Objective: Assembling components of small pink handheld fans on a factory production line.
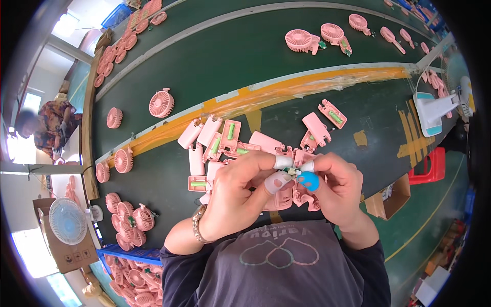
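My left hand [243, 187] and my right hand [337, 187] meet fingertip to fingertip in front of my chest. Between their thumbs and index fingers is a small green circuit board [291, 171] with a whitish part on it; its details are too small to make out. Finger covers wrap the tips: white on the index fingers, pale on the left thumb, blue on the right thumb. Just below the fingers lie pink plastic casing parts [280, 200], partly hidden. Beyond my hands spreads a loose pile of pink handle shells [208, 130], several holding a green cylindrical cell [230, 131].
Pink round fan heads [161, 104] lie on the green belt [225, 56] and in a stack at left. A blue crate [128, 253] holds more. A yellow-taped ledge [266, 92] divides the bench. Desk fans [68, 220] stand either side; a person [53, 128] works far left.
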A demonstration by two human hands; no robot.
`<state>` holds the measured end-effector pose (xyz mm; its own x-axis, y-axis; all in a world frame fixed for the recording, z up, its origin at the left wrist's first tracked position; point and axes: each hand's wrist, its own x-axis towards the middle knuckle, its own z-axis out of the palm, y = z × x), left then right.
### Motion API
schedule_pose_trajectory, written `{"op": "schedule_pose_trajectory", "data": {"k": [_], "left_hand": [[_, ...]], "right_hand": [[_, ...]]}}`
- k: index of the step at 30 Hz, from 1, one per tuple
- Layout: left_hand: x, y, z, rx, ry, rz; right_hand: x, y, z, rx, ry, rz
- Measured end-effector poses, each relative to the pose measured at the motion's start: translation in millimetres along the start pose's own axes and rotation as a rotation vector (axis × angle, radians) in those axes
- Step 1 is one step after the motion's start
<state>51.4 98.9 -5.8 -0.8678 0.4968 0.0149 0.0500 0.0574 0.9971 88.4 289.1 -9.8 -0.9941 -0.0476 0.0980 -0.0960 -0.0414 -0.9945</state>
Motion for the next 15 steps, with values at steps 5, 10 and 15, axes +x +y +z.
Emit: {"op": "schedule_pose_trajectory", "data": {"k": [5,10,15], "left_hand": [[3.7,-1.3,2.1,-0.06,0.065,0.097],[7.9,5.6,-12.3,0.237,0.02,0.255],[6.4,12.6,-20.8,0.369,-0.063,0.31]], "right_hand": [[7.1,2.5,-2.5,-0.116,-0.047,-0.107],[12.3,4.8,-0.5,-0.074,-0.084,-0.081],[13.5,12.6,1.0,0.071,-0.148,-0.005]]}}
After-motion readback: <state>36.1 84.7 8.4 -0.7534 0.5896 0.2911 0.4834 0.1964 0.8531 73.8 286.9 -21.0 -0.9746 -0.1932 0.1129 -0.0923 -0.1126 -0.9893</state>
